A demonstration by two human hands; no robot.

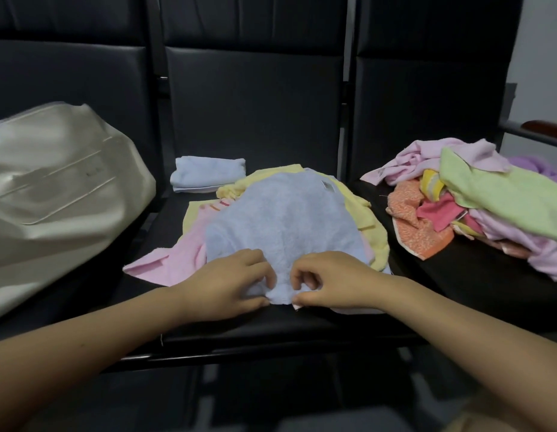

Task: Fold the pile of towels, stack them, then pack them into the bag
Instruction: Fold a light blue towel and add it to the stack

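Observation:
A light blue towel (283, 219) lies spread on the middle black seat, over a yellow towel (369, 219) and a pink towel (174, 260). My left hand (227, 283) and my right hand (330, 282) sit side by side at its near edge, and each pinches the blue cloth with curled fingers. A folded light blue towel (205, 173) rests at the back of the same seat. The cream bag (52, 188) lies on the left seat. A loose pile of towels (476, 201), pink, green, orange and purple, covers the right seat.
The black seat (286, 325) has bare room in front of my hands. Black backrests (255, 98) rise behind all three seats. A dark armrest (539, 127) sticks out at the far right, past the pile.

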